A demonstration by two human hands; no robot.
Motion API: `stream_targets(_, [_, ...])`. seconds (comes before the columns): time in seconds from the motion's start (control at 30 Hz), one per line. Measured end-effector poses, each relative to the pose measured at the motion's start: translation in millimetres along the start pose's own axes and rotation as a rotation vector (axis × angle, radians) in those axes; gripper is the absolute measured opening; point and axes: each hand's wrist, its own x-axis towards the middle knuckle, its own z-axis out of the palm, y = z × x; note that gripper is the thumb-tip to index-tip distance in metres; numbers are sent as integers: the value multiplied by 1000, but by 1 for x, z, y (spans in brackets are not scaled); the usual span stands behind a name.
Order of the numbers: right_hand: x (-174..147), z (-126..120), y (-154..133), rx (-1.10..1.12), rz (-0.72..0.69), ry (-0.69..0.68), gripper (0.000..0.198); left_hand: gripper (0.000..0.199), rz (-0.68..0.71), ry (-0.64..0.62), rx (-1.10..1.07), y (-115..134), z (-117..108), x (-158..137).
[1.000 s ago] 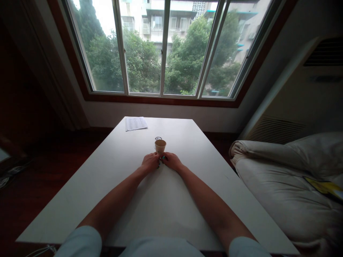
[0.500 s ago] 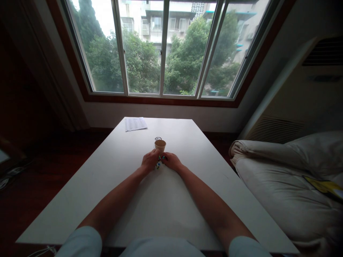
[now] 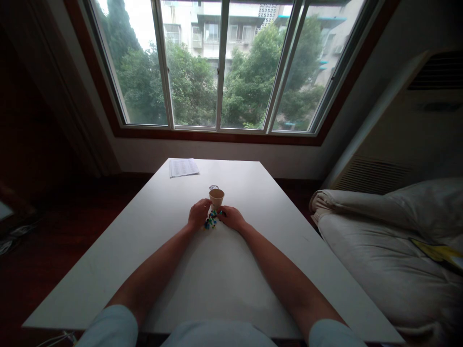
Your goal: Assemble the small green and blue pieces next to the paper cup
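Observation:
A light brown paper cup (image 3: 216, 198) stands upright on the white table, its mouth facing up. Just in front of it lies a loose pile of small coloured pieces (image 3: 210, 221), in green, blue and dark tones, too small to name. My left hand (image 3: 198, 213) is at the cup's left side with bent fingers drawn together near its wall; whether they touch it or hold something small is unclear. On the right of the pile rests my right hand (image 3: 231, 218), fingertips pinched together beside a green piece. What it holds is hidden.
A thin dark loop (image 3: 213, 187) lies right behind the cup. Sheets of paper (image 3: 183, 167) are at the far left of the white table (image 3: 282, 270). A padded pale seat (image 3: 379, 241) stands to the right, and a window is beyond the table.
My left hand has moved a little left, away from the front of the cup, uncovering more of the coloured pieces. My right hand and the cup have hardly moved.

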Motion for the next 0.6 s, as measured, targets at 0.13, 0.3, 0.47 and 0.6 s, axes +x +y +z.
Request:
stream_targets(0.13, [1,3,3,13,-18,7,18,24,-50,58,-96,0,-3,3])
stream_targets(0.3, [1,4,5,25,-22,6,18,25,-127,70,-185,7,-6,11])
stream_targets(0.47, [1,4,5,20,-10,2,19,29,-159,99,-230,21,-5,16])
stream_targets(0.6, [0,5,7,23,-30,11,18,33,-94,181,-200,29,-9,15])
